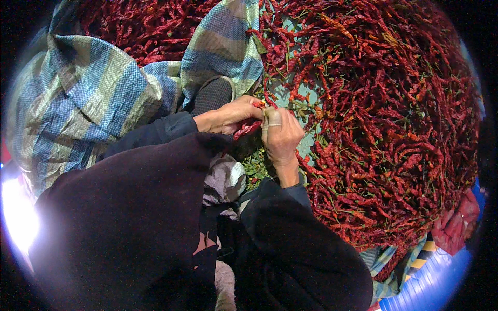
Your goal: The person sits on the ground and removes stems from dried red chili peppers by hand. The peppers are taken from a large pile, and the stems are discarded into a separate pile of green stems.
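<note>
Both my hands meet in front of my body, at the left edge of a big heap of dried red chilies (381,116). My left hand (229,116) is closed around a few dried chilies (247,130), which poke out below its fingers. Another chili end shows by its thumb. Fingertips of my right hand (283,134) pinch at the tip of my left thumb, apparently on a chili's stem end; the fingers cover most of it. A pale wrap circles one digit of the right hand. Beneath the hands lie loose green stems and bits (255,167).
A blue-and-cream striped woven plastic sheet or sack (105,89) bulges at left, with more red chilies (155,31) beyond it. A dark checked shoe (214,95) rests beside my left wrist. Red cloth (457,217) and a blue plastic object (432,280) lie at lower right.
</note>
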`<state>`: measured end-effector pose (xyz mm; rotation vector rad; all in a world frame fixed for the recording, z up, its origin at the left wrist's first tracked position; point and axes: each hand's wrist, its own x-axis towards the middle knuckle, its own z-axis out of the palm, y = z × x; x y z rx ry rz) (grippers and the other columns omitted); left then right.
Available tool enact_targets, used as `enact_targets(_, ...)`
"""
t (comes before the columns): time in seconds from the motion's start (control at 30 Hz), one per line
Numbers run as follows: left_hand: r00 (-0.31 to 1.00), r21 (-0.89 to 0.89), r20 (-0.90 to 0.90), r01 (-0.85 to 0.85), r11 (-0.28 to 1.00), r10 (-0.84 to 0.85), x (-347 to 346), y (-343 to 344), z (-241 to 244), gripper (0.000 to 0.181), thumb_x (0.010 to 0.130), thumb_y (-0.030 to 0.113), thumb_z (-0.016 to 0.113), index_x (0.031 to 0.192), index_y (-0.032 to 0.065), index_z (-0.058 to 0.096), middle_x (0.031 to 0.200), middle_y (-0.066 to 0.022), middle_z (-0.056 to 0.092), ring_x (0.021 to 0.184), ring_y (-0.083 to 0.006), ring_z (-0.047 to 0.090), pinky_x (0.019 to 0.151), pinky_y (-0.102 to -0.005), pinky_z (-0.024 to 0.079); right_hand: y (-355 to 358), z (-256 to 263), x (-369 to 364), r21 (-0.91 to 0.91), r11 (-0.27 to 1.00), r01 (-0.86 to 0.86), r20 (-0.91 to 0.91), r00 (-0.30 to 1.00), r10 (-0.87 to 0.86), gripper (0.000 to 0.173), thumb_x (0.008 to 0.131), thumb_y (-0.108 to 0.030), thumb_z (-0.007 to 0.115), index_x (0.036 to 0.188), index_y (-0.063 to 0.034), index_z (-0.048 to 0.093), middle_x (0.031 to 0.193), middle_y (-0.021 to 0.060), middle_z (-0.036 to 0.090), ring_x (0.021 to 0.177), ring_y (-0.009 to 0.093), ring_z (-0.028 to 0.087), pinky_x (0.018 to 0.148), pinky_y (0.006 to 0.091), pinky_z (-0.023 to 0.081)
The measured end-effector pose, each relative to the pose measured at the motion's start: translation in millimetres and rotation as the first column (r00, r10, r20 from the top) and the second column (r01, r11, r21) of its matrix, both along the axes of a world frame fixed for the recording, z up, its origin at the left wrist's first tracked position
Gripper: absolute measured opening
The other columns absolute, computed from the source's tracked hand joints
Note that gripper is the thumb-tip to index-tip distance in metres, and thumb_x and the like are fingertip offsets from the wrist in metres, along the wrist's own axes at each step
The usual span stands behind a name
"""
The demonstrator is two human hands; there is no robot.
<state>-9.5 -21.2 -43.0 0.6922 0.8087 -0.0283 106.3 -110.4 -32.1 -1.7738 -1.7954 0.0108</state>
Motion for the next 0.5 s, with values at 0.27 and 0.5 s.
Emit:
enact_targets(0.27, 0.993, 0.208, -0.034, -0.101, 0.973, 0.111, -0.2, 9.3, 8.9, 0.021, 0.077, 0.024, 0.067, 0.079, 0.0072, 0.054, 0.062, 0.0055, 0.044, 0.047, -0.0036, 0.038, 0.042, -0.0197, 0.032, -11.8, 25.4, 55.4, -0.394, 0.903, 0.174, -0.213, 0.938, -0.274, 0.026, 0.069, -0.016, 0.068, 0.091, -0.006, 0.059, 0.086, 0.0083, 0.057, 0.08, 0.027, 0.053, 0.07, 0.0361, 0.044)
enact_targets(0.5, 0.989, 0.307, 0.016, -0.143, 0.941, 0.145, 6.9, 10.9, 18.5, 0.015, 0.079, 0.019, 0.064, 0.087, 0.0074, 0.059, 0.061, 0.0058, 0.046, 0.046, -0.0023, 0.036, 0.041, -0.0186, 0.029, 15.1, -15.3, 65.6, -0.282, 0.921, 0.269, 0.222, 0.952, -0.21, 0.024, 0.07, -0.017, 0.067, 0.089, -0.0047, 0.058, 0.085, 0.0129, 0.055, 0.078, 0.029, 0.054, 0.065, 0.0365, 0.045)
